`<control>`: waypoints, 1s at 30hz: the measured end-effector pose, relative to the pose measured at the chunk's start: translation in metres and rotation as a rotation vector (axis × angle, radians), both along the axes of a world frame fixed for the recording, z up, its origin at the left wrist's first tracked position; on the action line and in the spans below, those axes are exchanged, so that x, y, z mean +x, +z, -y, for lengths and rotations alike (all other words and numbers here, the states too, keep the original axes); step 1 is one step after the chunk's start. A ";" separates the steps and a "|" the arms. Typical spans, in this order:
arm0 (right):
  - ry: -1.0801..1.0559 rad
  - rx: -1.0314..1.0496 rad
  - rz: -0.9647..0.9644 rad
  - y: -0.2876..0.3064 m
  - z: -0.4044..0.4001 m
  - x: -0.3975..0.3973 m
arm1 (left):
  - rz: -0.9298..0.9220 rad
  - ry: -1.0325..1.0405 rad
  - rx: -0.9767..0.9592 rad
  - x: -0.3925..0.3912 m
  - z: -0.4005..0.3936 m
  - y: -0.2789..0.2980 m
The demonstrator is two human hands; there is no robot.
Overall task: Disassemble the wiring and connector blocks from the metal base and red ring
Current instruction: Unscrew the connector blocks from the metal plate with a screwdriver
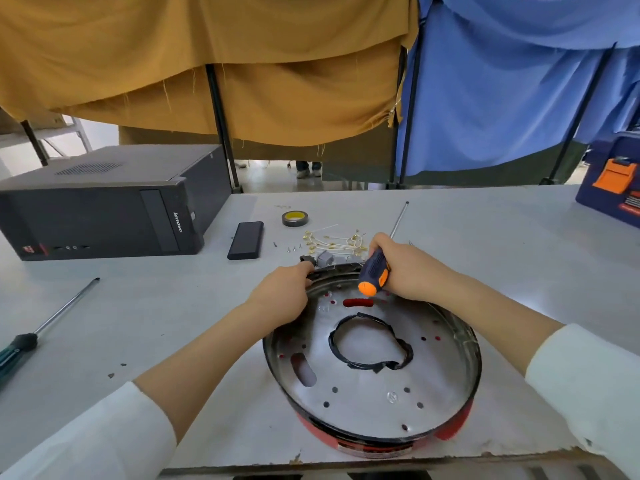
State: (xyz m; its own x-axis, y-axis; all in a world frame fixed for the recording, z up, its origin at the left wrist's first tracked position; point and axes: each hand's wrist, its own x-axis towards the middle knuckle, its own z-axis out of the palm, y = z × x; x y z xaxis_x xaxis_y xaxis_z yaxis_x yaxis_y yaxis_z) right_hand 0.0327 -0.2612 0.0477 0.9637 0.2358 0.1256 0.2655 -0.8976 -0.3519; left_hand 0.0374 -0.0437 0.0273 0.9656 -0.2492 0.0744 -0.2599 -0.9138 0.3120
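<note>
Most of the teardown looks done, judging by the layout: the metal base (374, 368) is nearly bare, a shallow round pan full of empty holes and slots, seated in the red ring (453, 424), which shows only along the near rim. It sits at the near edge of the table (502, 244), right in front of the person. One loop of black taped wiring (370, 341) lies loose on the pan's floor, not obviously fastened to anything. Just past the far rim are the pulled parts: a few grey connector blocks (323, 258), a scatter of white leads with brass terminals (332, 241), small screws (291, 249). What's left seems to be at the far rim, where a dark bracket or block is blurred and half hidden by both hands; can't tell what it is. Left hand (287, 296) has its fingers curled over that rim spot, gripping it. Right hand (405, 268) is wrapped around an orange-and-blue screwdriver (375, 268), butt end toward the camera, shaft pointing away over the table, so the tip isn't engaged in anything. Further out: a second screwdriver (48, 323) on the left, a tape roll (295, 218), a dark slim case (246, 240), a Lenovo PC tower (104, 209) and a blue-orange tool box (613, 188) at the right edge.
</note>
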 end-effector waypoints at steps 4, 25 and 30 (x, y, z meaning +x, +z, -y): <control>0.054 0.090 0.011 -0.004 -0.009 0.006 | 0.009 -0.081 0.015 0.006 0.002 0.000; -0.156 0.758 0.303 0.006 -0.006 -0.002 | 0.296 -0.049 0.414 -0.003 0.034 -0.009; -0.200 0.556 0.547 0.030 -0.006 -0.007 | 0.292 -0.026 0.402 -0.006 0.038 -0.008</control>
